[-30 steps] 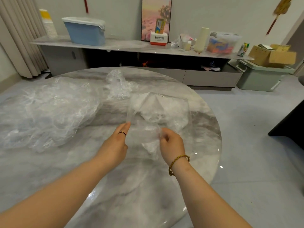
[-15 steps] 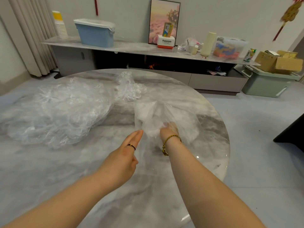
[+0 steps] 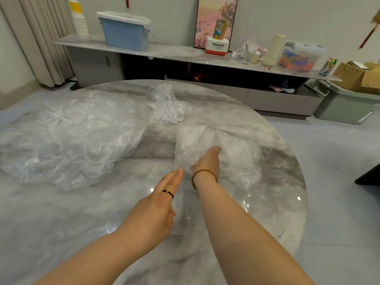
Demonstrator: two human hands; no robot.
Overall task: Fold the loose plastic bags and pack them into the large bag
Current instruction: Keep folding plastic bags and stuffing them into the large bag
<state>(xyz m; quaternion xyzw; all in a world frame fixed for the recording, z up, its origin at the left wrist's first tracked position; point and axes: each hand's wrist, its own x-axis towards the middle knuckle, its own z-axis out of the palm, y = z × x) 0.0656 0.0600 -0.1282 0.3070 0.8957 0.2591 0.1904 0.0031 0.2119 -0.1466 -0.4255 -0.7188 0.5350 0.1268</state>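
The large clear bag lies on the right side of the round marble table, whitish folded plastic showing through it. My right hand is pushed into its mouth up to the wrist, and its fingers curl down onto a folded plastic bag inside. Just left of that wrist, my left hand pinches the edge of the bag's mouth, its fingers straight. A heap of loose clear bags covers the table's left side. One more crumpled bag sits behind it.
The table's edge curves close on the right, with grey floor beyond. A long low cabinet stands behind the table, carrying a blue bin, boxes and bottles. A grey crate with cardboard boxes sits at the far right.
My right hand has gone from the bag's mouth deep into the large bag with the folded plastic. My left hand stayed at the mouth's edge. The view has tilted down and closer.
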